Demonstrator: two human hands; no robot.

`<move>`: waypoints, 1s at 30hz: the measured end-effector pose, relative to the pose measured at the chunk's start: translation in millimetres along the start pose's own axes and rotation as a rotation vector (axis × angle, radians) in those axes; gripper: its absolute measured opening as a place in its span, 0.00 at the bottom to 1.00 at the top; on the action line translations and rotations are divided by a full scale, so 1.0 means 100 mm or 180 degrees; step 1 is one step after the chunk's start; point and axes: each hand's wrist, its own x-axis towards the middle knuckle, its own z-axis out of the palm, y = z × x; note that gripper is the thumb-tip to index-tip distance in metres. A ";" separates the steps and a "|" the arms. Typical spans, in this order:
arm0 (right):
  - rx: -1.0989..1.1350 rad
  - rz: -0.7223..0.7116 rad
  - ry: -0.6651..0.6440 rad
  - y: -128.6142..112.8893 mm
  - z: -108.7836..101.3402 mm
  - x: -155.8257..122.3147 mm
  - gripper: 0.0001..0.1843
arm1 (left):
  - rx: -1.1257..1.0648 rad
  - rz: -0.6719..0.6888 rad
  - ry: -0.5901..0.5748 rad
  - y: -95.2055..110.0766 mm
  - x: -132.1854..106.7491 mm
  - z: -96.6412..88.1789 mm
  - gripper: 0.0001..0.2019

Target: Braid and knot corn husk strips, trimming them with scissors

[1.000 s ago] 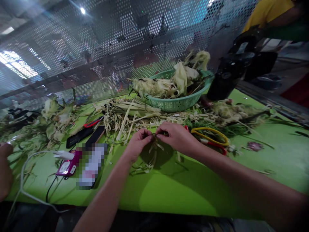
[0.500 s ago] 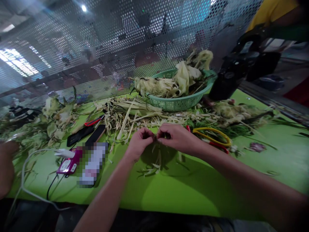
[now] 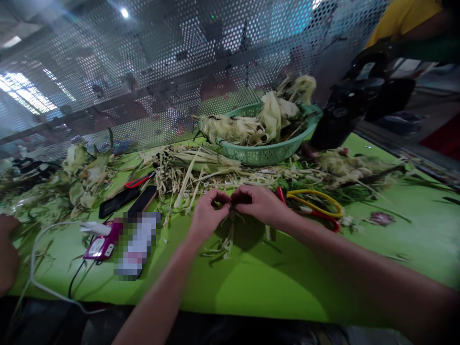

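Over the middle of the green table [image 3: 258,287], my left hand [image 3: 210,213] and my right hand [image 3: 257,203] meet fingertip to fingertip. Both are closed in a pinch on pale dried husk strips [image 3: 229,235], whose thin ends hang below the fingers. The exact spot gripped is small and partly hidden by the fingertips. Just beyond the hands lies a heap of cut husk strips [image 3: 201,167]. Scissors with yellow and red handles [image 3: 316,196] rest beside my right wrist, on green leafy scraps.
A green plastic basket [image 3: 262,154] of husks and silk stands at the back, near a black container [image 3: 330,115]. Left are phones [image 3: 142,201], a purple power bank [image 3: 102,244] with a white cable, and a leaf pile [image 3: 82,177]. Another person's hand [image 3: 7,254] shows far left.
My two hands have shifted slightly, with the fingertips still together. The hanging strip ends have swung a little to the left. The other person's hand has moved slightly left.
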 end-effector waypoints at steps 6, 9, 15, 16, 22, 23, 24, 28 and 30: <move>0.0153 0.0126 0.0113 0.01 0.04 0.00 0.10 | 0.1105 0.0509 0.0203 0.04 -0.05 0.02 0.11; 0.0284 0.0166 0.0110 0.05 0.07 0.00 0.10 | 0.1470 0.0740 0.0309 0.05 -0.07 0.03 0.11; 0.0438 0.0239 0.0122 0.07 0.08 0.01 0.09 | 0.1739 0.0740 0.0391 0.03 -0.09 0.05 0.10; 0.0454 0.0244 0.0120 0.06 0.08 0.01 0.10 | 0.1756 0.0725 0.0400 0.03 -0.09 0.05 0.10; 0.0601 0.0241 0.0073 0.05 0.07 0.01 0.10 | 0.1725 0.0648 0.0423 0.02 -0.09 0.07 0.09; 0.0625 0.0231 0.0065 0.05 0.07 0.01 0.11 | 0.1720 0.0649 0.0427 0.02 -0.09 0.07 0.09; 0.0640 0.0216 0.0059 0.04 0.07 0.02 0.11 | 0.1715 0.0651 0.0423 0.02 -0.09 0.07 0.09; 0.0639 0.0146 0.0029 0.04 0.06 0.02 0.12 | 0.1679 0.0660 0.0444 0.00 -0.08 0.07 0.08; 0.0700 0.0113 0.0042 0.04 0.06 0.02 0.11 | 0.1632 0.0693 0.0435 -0.01 -0.08 0.07 0.07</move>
